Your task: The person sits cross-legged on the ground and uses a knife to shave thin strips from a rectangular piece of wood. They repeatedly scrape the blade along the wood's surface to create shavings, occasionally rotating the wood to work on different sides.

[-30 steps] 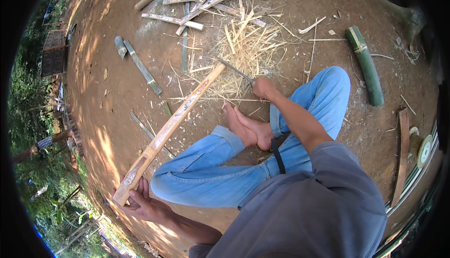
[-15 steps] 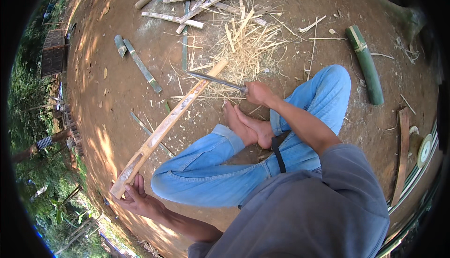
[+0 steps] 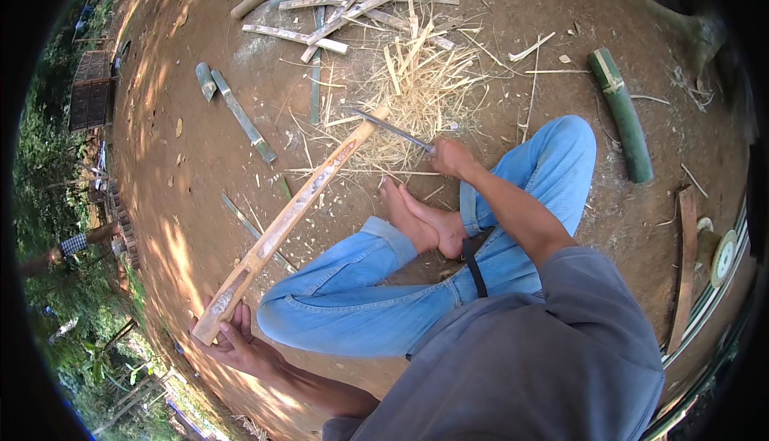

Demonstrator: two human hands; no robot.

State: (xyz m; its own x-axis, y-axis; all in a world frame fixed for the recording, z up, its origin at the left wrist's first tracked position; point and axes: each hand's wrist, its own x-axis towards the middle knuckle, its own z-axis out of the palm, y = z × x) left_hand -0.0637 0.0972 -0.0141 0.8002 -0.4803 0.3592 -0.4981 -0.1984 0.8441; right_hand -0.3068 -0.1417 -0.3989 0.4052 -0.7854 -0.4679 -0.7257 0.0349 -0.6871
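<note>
A long split bamboo strip (image 3: 280,223), pale with a whitish inner face, slants from lower left up toward the shavings. My left hand (image 3: 232,341) grips its near end, thumb on top and fingers beneath. In my right hand (image 3: 453,158) is a knife, its handle mostly covered by my fist. The knife's long grey blade (image 3: 392,128) lies across the strip close to the far end, pointing left. Just beyond that end spreads a heap of thin bamboo shavings (image 3: 424,80). My bare feet (image 3: 428,221) are crossed on the dirt to the right of the strip.
Several split bamboo strips (image 3: 352,12) are piled beyond the shavings. A green bamboo section (image 3: 623,116) lies at right, near a brown wooden slat (image 3: 686,265) and a round white-faced disc (image 3: 724,258). Two short bamboo pieces (image 3: 240,114) rest at left.
The blade has slid along the strip toward its far end as my right hand moved slightly right and up. The strip's near end has shifted a little right in my left hand.
</note>
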